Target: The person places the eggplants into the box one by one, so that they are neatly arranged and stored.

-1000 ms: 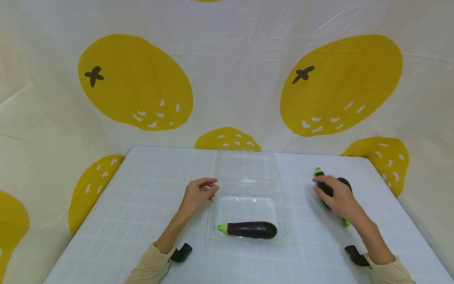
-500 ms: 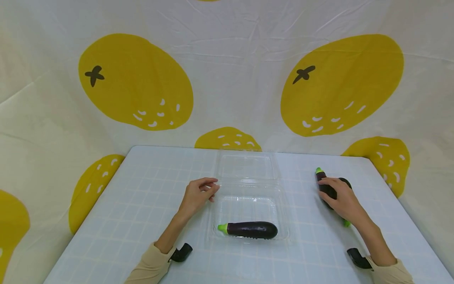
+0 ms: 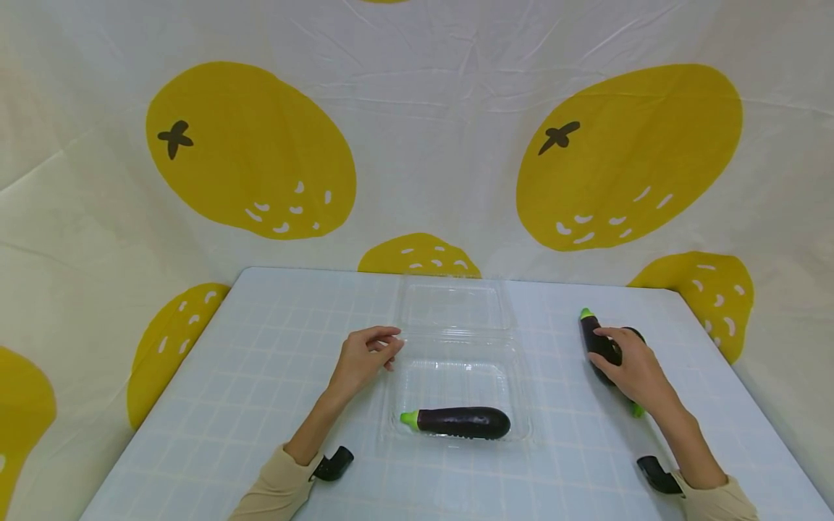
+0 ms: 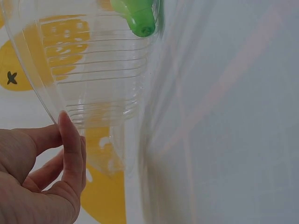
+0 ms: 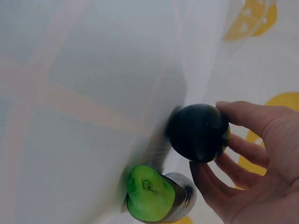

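With its thumb and fingertips, my left hand pinches the left rim of a clear plastic clamshell container, near its hinge. Inside the container's base lies a dark purple eggplant, its green stem end to the left. My right hand holds a second eggplant at the right of the table, thumb on one side and fingers on the other. That eggplant's rounded end faces the right wrist camera. Beside it lies a third eggplant, mostly hidden by the hand, with its green stem showing.
The container's lid lies folded back toward the far table edge. A pale checked cloth covers the table. Behind it hangs a white curtain printed with large yellow fruit. A black camera mount sits on each wrist.
My right hand has shifted slightly to the right, with its fingers settling around the eggplant. The left hand, the container and the eggplant in it have stayed in place.
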The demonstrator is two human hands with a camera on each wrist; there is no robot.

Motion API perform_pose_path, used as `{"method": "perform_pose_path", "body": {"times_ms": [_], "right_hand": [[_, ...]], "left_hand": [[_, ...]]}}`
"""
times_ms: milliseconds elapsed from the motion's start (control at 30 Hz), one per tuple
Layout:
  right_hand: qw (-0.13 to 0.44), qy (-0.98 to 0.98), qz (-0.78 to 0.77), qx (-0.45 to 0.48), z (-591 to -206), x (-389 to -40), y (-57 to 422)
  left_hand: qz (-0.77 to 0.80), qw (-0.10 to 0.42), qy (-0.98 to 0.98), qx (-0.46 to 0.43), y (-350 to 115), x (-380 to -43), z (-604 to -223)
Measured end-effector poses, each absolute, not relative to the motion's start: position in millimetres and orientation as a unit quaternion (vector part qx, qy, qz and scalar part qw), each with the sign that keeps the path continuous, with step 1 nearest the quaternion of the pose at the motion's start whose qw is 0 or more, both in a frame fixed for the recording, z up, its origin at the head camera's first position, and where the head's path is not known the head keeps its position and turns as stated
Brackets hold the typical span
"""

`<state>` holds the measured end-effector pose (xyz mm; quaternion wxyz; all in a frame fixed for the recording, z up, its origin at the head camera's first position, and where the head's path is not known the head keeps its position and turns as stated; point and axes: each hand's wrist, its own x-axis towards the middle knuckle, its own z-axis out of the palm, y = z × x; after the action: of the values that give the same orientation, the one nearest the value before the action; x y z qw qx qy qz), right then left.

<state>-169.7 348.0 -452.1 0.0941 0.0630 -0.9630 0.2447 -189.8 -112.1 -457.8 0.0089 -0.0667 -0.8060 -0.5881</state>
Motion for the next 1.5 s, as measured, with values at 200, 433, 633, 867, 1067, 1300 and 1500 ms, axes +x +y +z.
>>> {"method": "perform_pose_path", "body": {"times_ms": [200, 433, 633, 867, 1067, 1300, 1500], "right_hand": [[0.090, -0.966, 0.236, 0.052, -448.7, -169.5, 348.2], [0.050, -0.971, 0.231, 0.029, -442.5, -170.0, 350.8], [0.037, -0.970, 0.240, 0.032, -440.4, -170.0, 349.4], [0.034, -0.968, 0.247, 0.040, -435.5, -168.2, 346.3], [0.043, -0.964, 0.255, 0.055, -427.7, -165.7, 340.0], [0.047, -0.961, 0.264, 0.073, -414.0, -160.6, 328.7], [0.058, -0.957, 0.271, 0.089, -402.5, -154.7, 317.4]], "left_hand": [[-0.586, 0.012, -0.808, -0.069, -111.6, -189.5, -456.6], [-0.591, 0.012, -0.803, -0.076, -110.7, -190.4, -456.8], [-0.594, 0.013, -0.801, -0.078, -110.2, -190.7, -457.3], [-0.595, 0.014, -0.800, -0.080, -110.0, -190.8, -458.5], [-0.595, 0.014, -0.800, -0.080, -110.1, -190.2, -459.3], [-0.592, 0.012, -0.802, -0.071, -110.8, -188.6, -458.2], [-0.589, 0.014, -0.805, -0.068, -111.3, -188.4, -456.8]]}}
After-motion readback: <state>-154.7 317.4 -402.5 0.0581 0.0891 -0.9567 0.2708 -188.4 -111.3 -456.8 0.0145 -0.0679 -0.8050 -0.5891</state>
